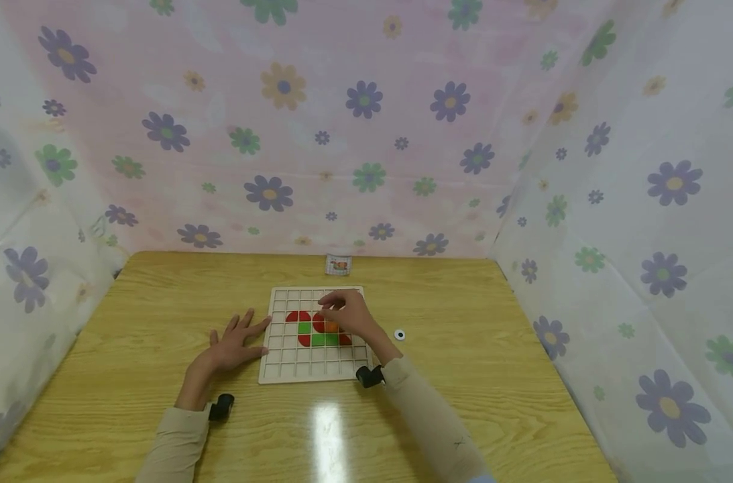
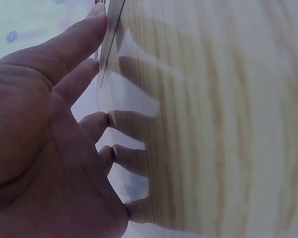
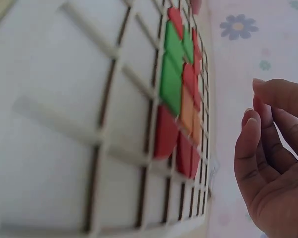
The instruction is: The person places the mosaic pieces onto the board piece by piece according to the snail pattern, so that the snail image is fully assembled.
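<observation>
A pale wooden grid board (image 1: 279,369) lies on the table with red rounded pieces, green square pieces (image 1: 325,339) and orange pieces (image 3: 186,106) set in its cells. My left hand (image 1: 229,349) is spread on the table, its thumb and index finger against the board's left edge. Over the upper right part of the board hovers my right hand (image 1: 351,314), fingers bent and thumb apart from them. Between those fingertips nothing shows in the right wrist view. The hand hides some cells beneath it in the head view.
Right of the board lies a small white disc (image 1: 400,335) with a black centre. A small printed card (image 1: 339,265) lies at the back of the wooden table (image 1: 463,402). Flowered cloth (image 1: 318,154) encloses the back and both sides.
</observation>
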Available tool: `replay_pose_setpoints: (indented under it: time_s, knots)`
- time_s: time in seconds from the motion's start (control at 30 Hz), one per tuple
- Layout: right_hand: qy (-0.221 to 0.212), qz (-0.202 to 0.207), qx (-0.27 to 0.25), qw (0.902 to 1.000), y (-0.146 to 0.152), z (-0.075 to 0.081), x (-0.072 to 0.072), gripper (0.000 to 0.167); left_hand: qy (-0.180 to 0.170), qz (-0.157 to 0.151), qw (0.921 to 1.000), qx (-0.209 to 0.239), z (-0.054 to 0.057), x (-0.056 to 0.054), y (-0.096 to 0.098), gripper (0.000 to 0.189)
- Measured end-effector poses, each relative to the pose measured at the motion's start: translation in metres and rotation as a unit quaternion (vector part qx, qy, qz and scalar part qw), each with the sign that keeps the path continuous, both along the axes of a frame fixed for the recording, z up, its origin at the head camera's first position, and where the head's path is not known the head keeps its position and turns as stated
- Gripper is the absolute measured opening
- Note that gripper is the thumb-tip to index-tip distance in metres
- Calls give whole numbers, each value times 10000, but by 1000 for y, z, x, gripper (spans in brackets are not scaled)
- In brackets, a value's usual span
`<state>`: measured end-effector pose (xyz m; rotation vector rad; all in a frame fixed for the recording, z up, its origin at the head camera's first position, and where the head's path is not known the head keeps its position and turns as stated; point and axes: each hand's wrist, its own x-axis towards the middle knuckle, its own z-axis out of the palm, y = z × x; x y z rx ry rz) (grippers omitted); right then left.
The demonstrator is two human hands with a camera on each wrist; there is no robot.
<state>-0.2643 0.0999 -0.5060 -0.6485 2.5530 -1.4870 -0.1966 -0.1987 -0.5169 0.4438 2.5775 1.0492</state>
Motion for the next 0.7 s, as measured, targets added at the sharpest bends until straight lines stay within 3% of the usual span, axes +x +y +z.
replay_pose_setpoints:
  time_s: [0.43, 0.7]
  knots:
    - [-119, -757, 259, 9967, 71, -11, 34, 17, -98, -12, 9997, -219, 1, -2, 3, 72]
    - [-101, -1196, 979, 9879, 92, -14, 47, 24, -95, 55, 9997, -222, -1, -2, 2, 71]
